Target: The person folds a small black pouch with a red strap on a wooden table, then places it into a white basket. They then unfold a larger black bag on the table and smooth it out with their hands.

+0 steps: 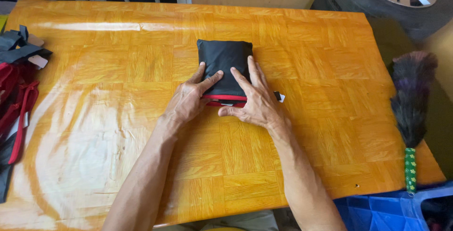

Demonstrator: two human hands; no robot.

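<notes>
We look down at our own two bare forearms reaching up from six o'clock toward the middle of an orange wood-patterned bench. Our left hand lies flat, fingers spread, thumb angled toward one o'clock, pressing the near edge of a folded black fabric bundle with red trim. Our right hand lies flat beside it, fingers fanned toward eleven o'clock, on the same edge. The bundle sits at the bench's centre. At nine o'clock lies a heap of black and red straps; at three o'clock a feather duster; at one o'clock a car tyre.
</notes>
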